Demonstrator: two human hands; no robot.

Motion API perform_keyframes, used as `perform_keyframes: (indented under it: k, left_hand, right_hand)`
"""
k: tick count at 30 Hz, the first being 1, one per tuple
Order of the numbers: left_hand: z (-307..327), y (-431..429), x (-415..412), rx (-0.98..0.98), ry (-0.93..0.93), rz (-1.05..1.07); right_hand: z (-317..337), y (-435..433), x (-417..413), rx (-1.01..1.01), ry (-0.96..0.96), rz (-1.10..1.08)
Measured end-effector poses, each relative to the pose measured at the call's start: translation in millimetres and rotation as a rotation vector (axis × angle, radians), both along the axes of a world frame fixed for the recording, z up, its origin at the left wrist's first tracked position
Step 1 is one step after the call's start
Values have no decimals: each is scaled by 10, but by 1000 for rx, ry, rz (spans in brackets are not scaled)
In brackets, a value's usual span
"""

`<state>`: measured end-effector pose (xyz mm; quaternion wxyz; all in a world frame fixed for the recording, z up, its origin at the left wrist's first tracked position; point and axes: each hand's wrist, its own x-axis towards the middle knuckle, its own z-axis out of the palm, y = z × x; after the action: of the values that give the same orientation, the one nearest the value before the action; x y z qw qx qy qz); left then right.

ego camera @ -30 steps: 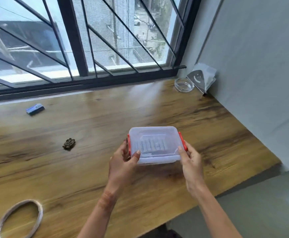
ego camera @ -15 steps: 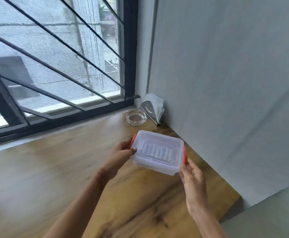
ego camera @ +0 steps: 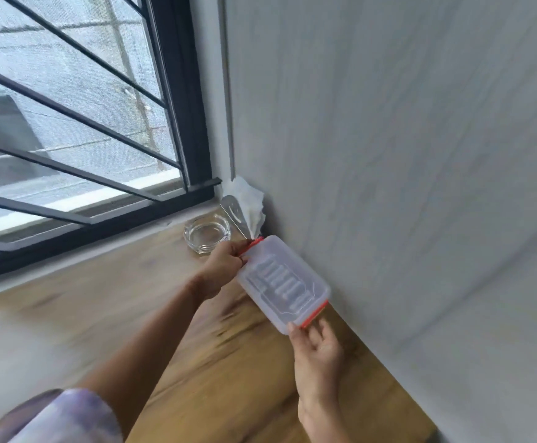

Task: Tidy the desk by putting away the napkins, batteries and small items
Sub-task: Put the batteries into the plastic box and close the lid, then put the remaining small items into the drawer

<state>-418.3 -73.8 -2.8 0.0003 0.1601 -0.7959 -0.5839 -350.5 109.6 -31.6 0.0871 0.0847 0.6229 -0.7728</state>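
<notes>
A clear plastic box with a closed lid and red side clips is held over the wooden desk, close to the grey wall on the right. My left hand grips its far end at one red clip. My right hand holds the near end at the other clip. Inside the box several batteries lie side by side, seen faintly through the lid. Just beyond the box, white napkins stand in a metal napkin holder in the desk's back right corner.
A glass ashtray sits on the wooden desk left of the napkin holder, under the barred window. The grey wall borders the desk on the right. The desk's front edge drops off at lower right.
Both hands have carried the box from the middle of the desk to the back right corner, turning it lengthwise along the wall. The view swung right; the items on the left are out of sight.
</notes>
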Motion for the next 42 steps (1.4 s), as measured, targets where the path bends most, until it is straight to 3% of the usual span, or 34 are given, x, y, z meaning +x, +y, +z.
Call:
perform_keyframes:
  k: [4,16,21,24,28,31,35,42]
  left_hand:
    - [-90,-37,-200,-22,-21,-3]
    - [-255,-12,-325,-57,-39,39]
    - [-189,125,-212,-339,48,282]
    - [-87,204,-44,-437,109,319]
    - [36,276,346,-534,130,292]
    - [93,290,776,-545,116,308]
    - [98,220,1463,-528,131,382]
    - [147,155,2914,-481,128,581]
  right_hand:
    - [-7,-50,-88,-65,-65,-46]
    - [-85,-16,-178,14,-66,-12]
    - [-84,19,-181,24,-43,58]
    - [-16,53,-176,93,13,111]
    - [107,-4,-39,442,173,138]
    - [180,-100,128,570,333,158]
    - [296,-270,461,622,508,244]
    - [403,-519,1502,588,649,508]
